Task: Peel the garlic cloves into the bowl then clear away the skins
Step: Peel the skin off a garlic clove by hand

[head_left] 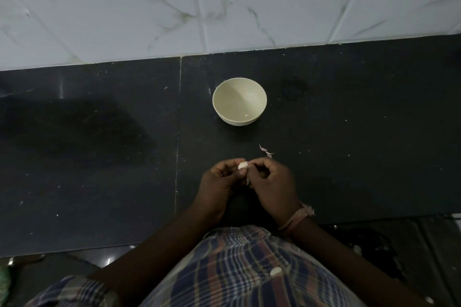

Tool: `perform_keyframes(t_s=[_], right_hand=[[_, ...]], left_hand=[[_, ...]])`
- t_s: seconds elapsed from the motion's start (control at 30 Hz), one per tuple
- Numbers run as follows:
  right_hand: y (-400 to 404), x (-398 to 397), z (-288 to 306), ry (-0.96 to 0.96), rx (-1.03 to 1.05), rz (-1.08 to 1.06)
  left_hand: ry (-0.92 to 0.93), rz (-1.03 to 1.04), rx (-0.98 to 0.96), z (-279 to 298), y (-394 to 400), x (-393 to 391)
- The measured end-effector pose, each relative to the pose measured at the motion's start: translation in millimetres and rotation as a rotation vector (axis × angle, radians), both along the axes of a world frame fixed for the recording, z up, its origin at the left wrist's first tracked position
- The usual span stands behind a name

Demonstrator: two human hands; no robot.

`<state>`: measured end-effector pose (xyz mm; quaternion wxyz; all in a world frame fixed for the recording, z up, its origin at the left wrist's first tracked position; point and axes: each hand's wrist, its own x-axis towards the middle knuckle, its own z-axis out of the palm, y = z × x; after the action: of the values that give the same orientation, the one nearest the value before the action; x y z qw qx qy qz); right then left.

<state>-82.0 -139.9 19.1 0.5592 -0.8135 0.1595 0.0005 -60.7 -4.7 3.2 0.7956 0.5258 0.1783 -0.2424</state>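
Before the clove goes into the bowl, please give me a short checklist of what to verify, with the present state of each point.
1. Garlic clove held by both hands: ok, left hand and right hand pinch it.
2. Clove fully peeled: not ok, skin hangs below it.
3. Bowl upright, open, in front of the hands: ok.
4. Bowl free of skins: ok, none visible.
5. Skins cleared: not ok, loose skin pieces lie on the counter.
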Motion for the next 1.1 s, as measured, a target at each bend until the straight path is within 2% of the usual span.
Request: perform_keyframes(t_s=[0.2, 0.67, 0.87, 1.1], right_hand=[[0.0, -3.9, -15.0, -0.003, -0.133, 0.036], [-2.0, 5.6, -9.9, -0.070, -0.309, 0.051], [-1.7, 7.9, -11.9, -0.060, -0.274, 0.025], [-9.7, 8.6, -7.3, 0.030, -0.120, 0.077]], left_hand=[[0.070, -0.023, 0.081, -4.1, 0.7, -5.0], [0.094, -0.057, 0.048, 1.4, -8.7, 10.4], [0.106, -0.063, 0.058, -1.5, -6.8, 12.3], [0.073, -0.041, 0.060, -5.0, -8.9, 15.2]])
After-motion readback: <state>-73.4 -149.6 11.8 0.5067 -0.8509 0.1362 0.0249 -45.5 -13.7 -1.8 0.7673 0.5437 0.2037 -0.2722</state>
